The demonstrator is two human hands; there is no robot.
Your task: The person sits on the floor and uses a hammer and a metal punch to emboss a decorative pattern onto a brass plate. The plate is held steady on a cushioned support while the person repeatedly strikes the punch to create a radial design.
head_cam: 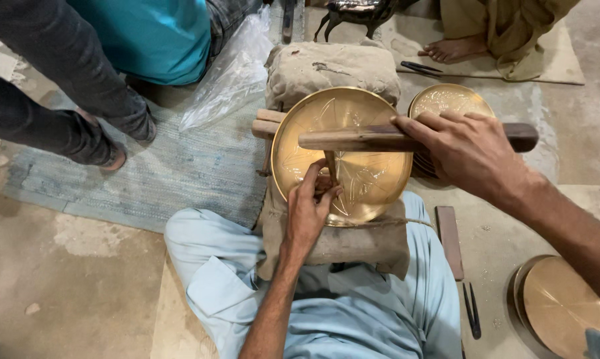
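**Chisel and mallet meet on a brass plate**

My left hand (311, 203) pinches a slim chisel (330, 164) upright on the engraved brass plate (373, 179), which rests on a cloth-wrapped block (333, 70) between my knees. My right hand (466, 149) grips the wooden mallet (353, 139) lying across the plate.

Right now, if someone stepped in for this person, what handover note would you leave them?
Left hand: fingers pinch a thin metal punch upright on the brass plate.
Right hand: grips a wooden mallet lying level above the punch.
The plate rests tilted on a cloth-wrapped block over the person's lap.
Done: leaf-like lines already cut across much of the plate.
Left: judging by the bare rim areas, more engraving seems due. More brass plates are stacked behind and at lower right.
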